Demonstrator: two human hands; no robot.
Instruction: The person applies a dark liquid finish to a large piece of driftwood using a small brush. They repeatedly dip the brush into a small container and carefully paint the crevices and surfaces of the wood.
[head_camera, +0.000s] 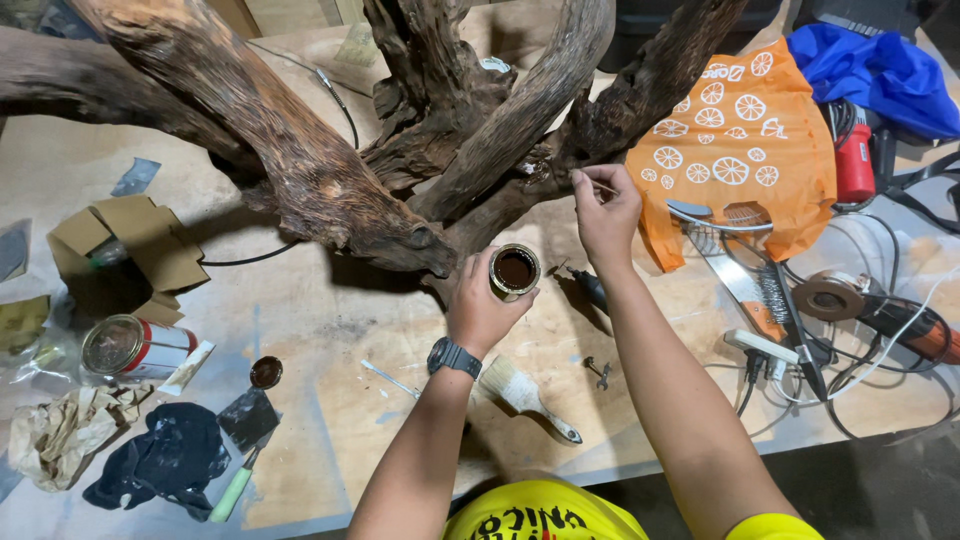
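Observation:
My left hand grips a small open tin of dark brown liquid, held just below the big gnarled driftwood piece that spreads over the workbench. My right hand pinches a thin brush or stick whose tip touches a branch of the wood near the centre. A black watch sits on my left wrist. Both forearms reach up from the bottom edge.
A flat paintbrush, a larger tin, its lid, a black rag, crumpled paper and a torn cardboard box lie on the left. An orange patterned bag, wire brush, angle grinder, cords and blue cloth crowd the right.

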